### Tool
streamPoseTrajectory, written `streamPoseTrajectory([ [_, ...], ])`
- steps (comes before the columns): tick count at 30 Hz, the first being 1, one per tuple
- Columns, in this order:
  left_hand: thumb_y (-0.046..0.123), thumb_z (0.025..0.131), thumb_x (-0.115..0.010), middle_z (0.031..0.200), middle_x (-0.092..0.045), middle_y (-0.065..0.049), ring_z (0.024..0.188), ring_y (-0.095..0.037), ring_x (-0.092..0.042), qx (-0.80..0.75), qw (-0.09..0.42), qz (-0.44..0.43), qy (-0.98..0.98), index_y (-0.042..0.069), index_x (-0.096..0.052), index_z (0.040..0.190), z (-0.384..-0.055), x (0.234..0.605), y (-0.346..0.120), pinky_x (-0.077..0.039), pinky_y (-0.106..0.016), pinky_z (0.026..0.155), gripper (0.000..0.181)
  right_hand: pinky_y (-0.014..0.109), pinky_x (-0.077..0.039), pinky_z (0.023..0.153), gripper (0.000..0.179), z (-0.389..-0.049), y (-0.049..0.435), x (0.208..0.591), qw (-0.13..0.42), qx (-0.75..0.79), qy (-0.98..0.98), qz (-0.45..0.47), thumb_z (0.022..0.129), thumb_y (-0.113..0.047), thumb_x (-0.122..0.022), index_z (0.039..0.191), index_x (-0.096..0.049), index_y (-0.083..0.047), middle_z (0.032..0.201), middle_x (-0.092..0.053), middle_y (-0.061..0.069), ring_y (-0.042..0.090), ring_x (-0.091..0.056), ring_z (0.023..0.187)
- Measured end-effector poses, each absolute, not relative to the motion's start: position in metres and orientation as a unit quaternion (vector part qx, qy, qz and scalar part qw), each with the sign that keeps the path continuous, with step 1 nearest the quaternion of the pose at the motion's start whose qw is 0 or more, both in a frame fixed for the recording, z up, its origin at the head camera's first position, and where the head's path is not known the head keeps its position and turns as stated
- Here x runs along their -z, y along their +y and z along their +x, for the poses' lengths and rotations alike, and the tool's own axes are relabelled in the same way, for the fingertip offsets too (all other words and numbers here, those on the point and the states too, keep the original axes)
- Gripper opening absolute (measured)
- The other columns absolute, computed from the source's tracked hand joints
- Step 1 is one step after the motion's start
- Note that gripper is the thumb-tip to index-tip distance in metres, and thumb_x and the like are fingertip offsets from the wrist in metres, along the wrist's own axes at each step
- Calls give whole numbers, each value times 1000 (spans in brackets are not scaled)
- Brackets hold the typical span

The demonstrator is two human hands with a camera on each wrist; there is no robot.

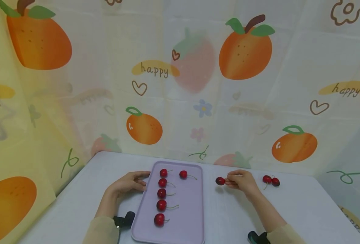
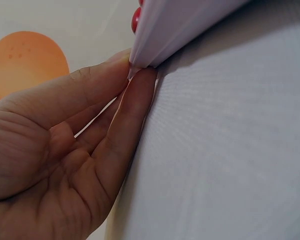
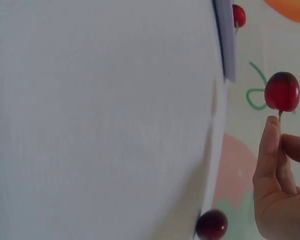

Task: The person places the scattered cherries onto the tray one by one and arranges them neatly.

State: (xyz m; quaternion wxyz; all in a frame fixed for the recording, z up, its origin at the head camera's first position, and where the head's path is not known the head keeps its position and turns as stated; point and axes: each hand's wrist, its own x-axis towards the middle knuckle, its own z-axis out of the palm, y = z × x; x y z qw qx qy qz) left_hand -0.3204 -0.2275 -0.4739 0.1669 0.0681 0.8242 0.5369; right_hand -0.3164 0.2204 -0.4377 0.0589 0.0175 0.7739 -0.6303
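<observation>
A: Progress check. What is already placed?

B: Six cherries lie on the lilac, rectangular, shallow tray (image 1: 187,210), which rests on the white-topped bench (image 1: 225,213). Count: a column of five round, dark-red, glossy cherries (image 1: 161,193) along the tray's left side, stems pointing roughly right; plus one lone round red cherry with a green stem (image 1: 183,174), level with the column's far end.

A: Interpretation?

B: First column looks complete; the lone one appears to begin a second. Judgement only.

A: What is outstanding?

B: Three are off the tray. One round, dark-red cherry with a thin stem (image 1: 220,181) is raised above the bench, right of the tray and apart from it. Two more, a pair of round, dark-red cherries (image 1: 271,180), sit side by side on the bench, beyond the right hand (image 1: 242,182).

A: State of the hands?

B: Right: fingers pinch the raised cherry by its stem, fruit outward. Left hand (image 1: 128,183): thumb and fingers grip the tray's left rim, confirmed in the left wrist view.

A: Estimate?

B: Six of nine visible cherries placed, one in transfer, two untouched. Roughly two-thirds done, if all nine belong on the tray.
</observation>
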Motion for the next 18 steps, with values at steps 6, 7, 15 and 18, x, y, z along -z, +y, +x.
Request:
streamPoseTrajectory([
  [6,14,82,-76,111,-68,-11,92,-17,-61,-535,166,71,825,6,-48,145,-321,475,-228,-54,-34,92,69,19,-58,65,30,-320,201,440,49,643,764,29,93,-2,-61,115,-55,18,80,-76,7,5,-70,65],
  [7,14,82,-77,111,-68,-11,92,-17,-61,-535,165,68,826,7,-49,145,-322,475,-228,-54,-34,92,69,20,-58,64,29,-320,198,440,48,647,761,31,93,-1,-61,114,-55,18,80,-76,7,5,-70,65],
  [15,14,81,-77,112,-68,-10,93,-17,-61,-531,165,60,829,9,-50,144,-323,476,-229,-54,-35,94,69,21,-58,63,20,-323,173,445,28,661,748,51,90,1,-64,106,-58,12,83,-77,13,8,-71,64],
  [18,14,81,-77,113,-68,-11,93,-17,-61,-532,167,67,827,7,-49,145,-324,476,-229,-54,-33,92,69,21,-59,64,21,-323,166,447,27,663,747,49,90,0,-65,106,-59,11,85,-77,15,9,-72,66],
])
